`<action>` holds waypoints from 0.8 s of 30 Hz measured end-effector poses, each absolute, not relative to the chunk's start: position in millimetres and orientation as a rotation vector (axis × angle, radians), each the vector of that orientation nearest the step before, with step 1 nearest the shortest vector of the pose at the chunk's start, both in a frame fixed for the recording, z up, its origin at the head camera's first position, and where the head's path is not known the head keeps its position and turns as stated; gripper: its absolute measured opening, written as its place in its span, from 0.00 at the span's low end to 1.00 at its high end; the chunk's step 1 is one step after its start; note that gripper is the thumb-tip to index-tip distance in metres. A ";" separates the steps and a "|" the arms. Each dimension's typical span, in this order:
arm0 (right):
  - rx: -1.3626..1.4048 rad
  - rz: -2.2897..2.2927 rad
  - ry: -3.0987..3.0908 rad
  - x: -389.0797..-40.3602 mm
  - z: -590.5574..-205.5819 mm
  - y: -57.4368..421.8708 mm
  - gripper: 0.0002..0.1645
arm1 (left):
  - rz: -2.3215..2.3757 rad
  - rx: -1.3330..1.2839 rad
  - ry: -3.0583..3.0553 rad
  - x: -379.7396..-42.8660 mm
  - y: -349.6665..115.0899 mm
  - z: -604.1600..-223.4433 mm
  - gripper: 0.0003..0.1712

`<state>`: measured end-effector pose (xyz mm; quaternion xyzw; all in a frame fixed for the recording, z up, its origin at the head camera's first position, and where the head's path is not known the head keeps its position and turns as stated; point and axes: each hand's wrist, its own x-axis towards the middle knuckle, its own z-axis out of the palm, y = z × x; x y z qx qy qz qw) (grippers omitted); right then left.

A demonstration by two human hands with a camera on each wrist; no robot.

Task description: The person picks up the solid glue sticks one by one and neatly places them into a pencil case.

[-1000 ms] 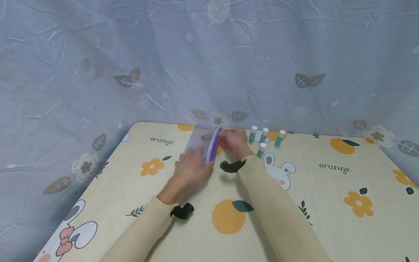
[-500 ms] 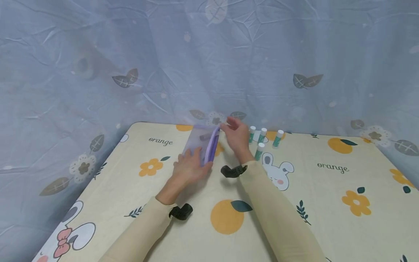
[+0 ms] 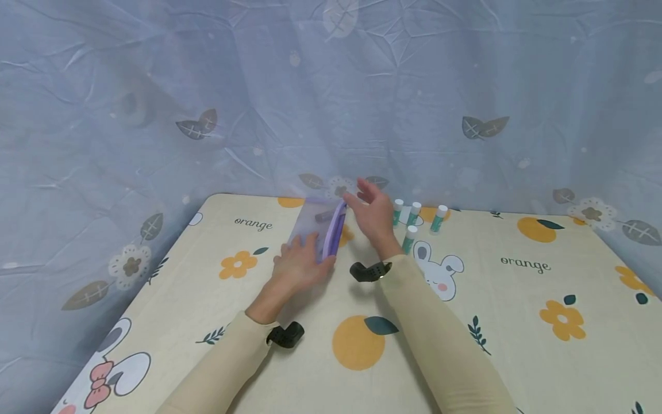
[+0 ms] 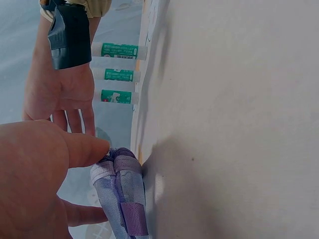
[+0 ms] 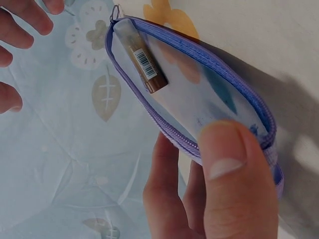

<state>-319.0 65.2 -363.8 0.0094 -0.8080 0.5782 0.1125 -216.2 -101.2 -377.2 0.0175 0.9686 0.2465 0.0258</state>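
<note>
A purple-edged, see-through zip pouch (image 3: 308, 221) stands near the back of the table with its mouth spread. At its near end my left hand (image 3: 300, 267) grips it, the thumb (image 5: 227, 154) over the rim and fingers behind. Inside lies a capped brownish tube (image 5: 144, 64) with a barcode label, close to the end with the zip pull (image 5: 114, 14). My right hand (image 3: 374, 215) is beside the far end of the mouth, holding nothing, with its fingers apart. Right of it stand several glue-stick-like tubes (image 3: 438, 219) with white caps and green labels.
A cream tablecloth (image 3: 424, 345) printed with oranges, flowers and rabbits covers the table. Behind and to the left hangs a blue-grey patterned curtain (image 3: 320, 103). A black wrist camera (image 3: 287, 334) sits on my left wrist.
My right hand has drawn back from the pouch's mouth, moving up and slightly right while its fingers spread. The left hand keeps its grip on the pouch.
</note>
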 end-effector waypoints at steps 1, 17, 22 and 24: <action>0.032 1.701 -2.369 -318.7 -363.4 65.6 0.38 | 0.759 0.053 2.993 -216.3 -101.1 -377.4 0.46; 0.046 1.708 -2.365 -314.0 -349.6 75.7 0.37 | 0.760 0.060 2.985 -217.7 -102.4 -378.1 0.47; 0.049 1.723 -2.359 -313.1 -344.4 81.4 0.38 | 0.759 0.064 2.981 -218.1 -102.7 -379.7 0.47; 0.044 1.730 -2.356 -312.6 -342.6 83.9 0.39 | 0.761 0.069 2.979 -218.0 -103.1 -380.2 0.47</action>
